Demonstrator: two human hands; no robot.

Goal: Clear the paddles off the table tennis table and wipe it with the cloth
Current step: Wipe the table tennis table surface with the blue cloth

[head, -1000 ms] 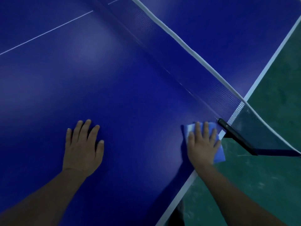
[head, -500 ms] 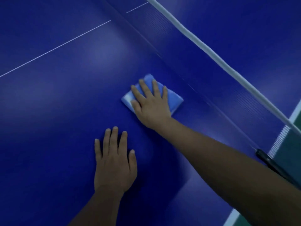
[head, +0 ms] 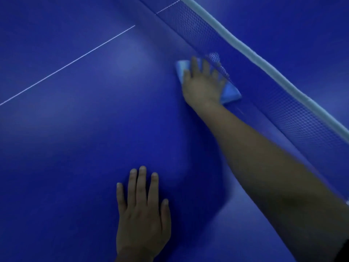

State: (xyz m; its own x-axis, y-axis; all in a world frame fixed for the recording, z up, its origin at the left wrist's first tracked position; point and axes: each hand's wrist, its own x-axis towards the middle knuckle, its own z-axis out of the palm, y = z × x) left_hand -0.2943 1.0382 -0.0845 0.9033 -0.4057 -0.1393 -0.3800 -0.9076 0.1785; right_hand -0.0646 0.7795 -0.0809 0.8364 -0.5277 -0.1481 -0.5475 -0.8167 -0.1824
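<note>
Looking down on a deep blue table tennis table (head: 79,148), filling nearly the whole view under dim, bluish light. Showing a soft pale sheen in patches across the glossy top. Running from the left edge up toward the net, a thin white centre line (head: 68,66). Nothing of the surrounding room plainly showing beyond the table.

Crossing the upper right on a diagonal, a dark mesh net (head: 294,110) with a pale band (head: 251,52) along its top edge, standing upright and closing off the far half of the table. Continuing faintly behind the mesh, the centre line as a dotted trace.

Pressing down on a light blue folded cloth (head: 229,93), the right hand (head: 203,82), reaching far out on a long bare forearm, fingers straight and spread flat, not curled around it. Lying on the near half, right at the foot of the net, the cloth, with one corner peeping out to the left of the fingers and another below the heel of the hand. Blurring somewhat at the fingertips, which are lying just against or behind the mesh; impossible to tell which.

Resting flat on the bare table nearer the viewer, well apart from the cloth, the left hand (head: 143,218), fingers extended and close together, grasping nothing, casting a dark shadow to its right.
</note>
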